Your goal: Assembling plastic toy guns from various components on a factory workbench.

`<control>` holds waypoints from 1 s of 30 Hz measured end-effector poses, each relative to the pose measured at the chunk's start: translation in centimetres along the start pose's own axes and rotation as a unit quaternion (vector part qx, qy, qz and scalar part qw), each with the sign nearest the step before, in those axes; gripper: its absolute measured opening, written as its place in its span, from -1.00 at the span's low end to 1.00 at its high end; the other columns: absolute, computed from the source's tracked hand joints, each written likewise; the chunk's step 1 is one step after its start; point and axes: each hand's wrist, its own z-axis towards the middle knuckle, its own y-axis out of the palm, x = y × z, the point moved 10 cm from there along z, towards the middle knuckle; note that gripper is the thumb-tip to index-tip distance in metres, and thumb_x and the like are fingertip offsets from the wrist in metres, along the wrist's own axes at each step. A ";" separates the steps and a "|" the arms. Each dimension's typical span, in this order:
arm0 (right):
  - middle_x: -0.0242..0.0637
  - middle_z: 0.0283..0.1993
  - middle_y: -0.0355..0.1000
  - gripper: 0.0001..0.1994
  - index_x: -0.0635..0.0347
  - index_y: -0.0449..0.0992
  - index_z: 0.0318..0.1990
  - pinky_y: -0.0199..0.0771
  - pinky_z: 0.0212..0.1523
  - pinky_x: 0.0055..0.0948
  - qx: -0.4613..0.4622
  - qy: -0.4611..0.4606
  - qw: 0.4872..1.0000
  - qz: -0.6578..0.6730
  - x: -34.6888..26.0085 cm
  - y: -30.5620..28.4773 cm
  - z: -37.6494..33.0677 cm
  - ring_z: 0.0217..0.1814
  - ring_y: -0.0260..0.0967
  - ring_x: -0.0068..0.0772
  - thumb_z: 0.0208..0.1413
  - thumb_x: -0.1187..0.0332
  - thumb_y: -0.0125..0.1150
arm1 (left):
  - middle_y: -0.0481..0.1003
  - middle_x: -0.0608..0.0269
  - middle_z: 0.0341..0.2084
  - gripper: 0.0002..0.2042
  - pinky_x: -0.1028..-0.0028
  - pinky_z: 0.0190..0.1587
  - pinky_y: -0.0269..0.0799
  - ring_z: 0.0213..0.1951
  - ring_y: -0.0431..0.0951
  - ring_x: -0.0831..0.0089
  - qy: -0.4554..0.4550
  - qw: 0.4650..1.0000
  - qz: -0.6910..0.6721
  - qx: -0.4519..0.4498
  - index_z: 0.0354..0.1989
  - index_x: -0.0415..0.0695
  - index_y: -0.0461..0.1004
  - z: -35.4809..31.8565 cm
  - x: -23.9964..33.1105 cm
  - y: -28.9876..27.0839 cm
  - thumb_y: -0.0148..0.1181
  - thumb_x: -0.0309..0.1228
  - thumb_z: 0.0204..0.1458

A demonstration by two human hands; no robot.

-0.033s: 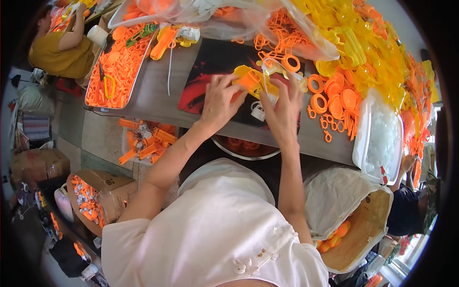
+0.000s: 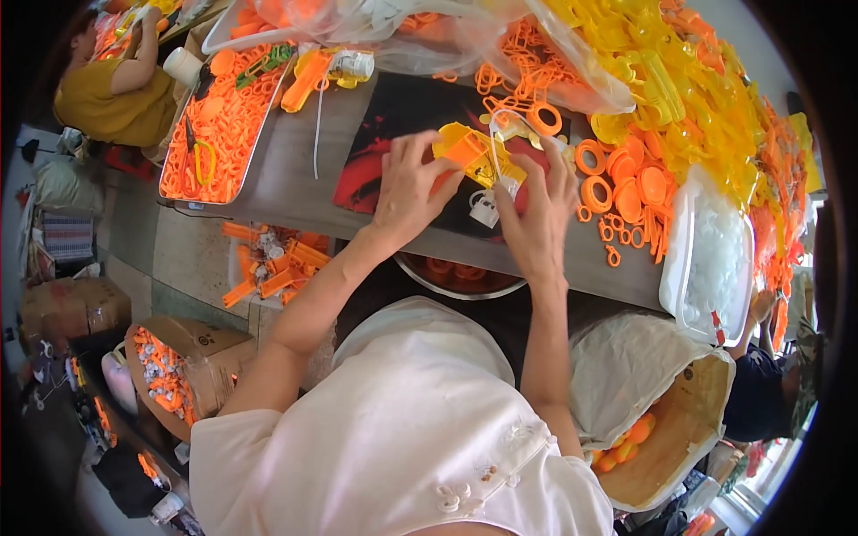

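both hands (image 2: pixel 474 196) on yellow part (image 2: pixel 472 154)

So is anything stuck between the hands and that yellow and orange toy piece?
No, nothing visible. The left hand and the right hand both touch the yellow and orange toy piece directly, holding it above the dark mat.

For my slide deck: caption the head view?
Both hands hold a yellow plastic part over a table.
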 end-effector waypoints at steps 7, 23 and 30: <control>-0.35 0.25 0.29 -0.55 0.04 0.52 -0.02 0.16 0.21 -0.10 -0.177 -0.159 0.966 -0.103 -3.2 3.9 -3.9 0.25 0.17 -0.13 -0.15 0.62 0.16 | 0.47 0.23 -0.25 -0.91 0.27 0.00 0.38 -0.06 0.38 0.14 0.117 0.981 -0.147 -0.056 -0.30 -0.14 0.52 2.9 1.6 2.9 0.19 -0.54 0.01; -0.29 -0.09 0.46 -0.65 0.22 0.44 -0.03 0.41 -0.18 -0.48 -0.189 0.034 0.964 0.186 1.5 0.4 1.8 -0.16 0.40 -0.42 -0.01 0.50 0.31 | 0.41 0.32 -0.27 -0.87 0.34 -0.01 0.39 -0.06 0.36 0.26 0.072 0.994 -0.083 -0.023 -0.43 -0.10 0.55 0.6 1.3 0.9 0.38 -0.47 -0.16; -0.37 -0.63 0.38 -0.50 0.24 0.55 -0.34 0.17 -0.60 -0.56 -0.196 0.398 0.863 0.242 9.6 5.6 -1.8 -0.65 0.21 -0.57 0.27 -0.06 -0.04 | 0.39 0.28 -0.26 -0.86 0.33 -0.01 0.38 -0.07 0.35 0.24 0.059 0.995 -0.076 -0.023 -0.43 -0.13 0.54 1.0 1.4 1.3 0.38 -0.50 -0.17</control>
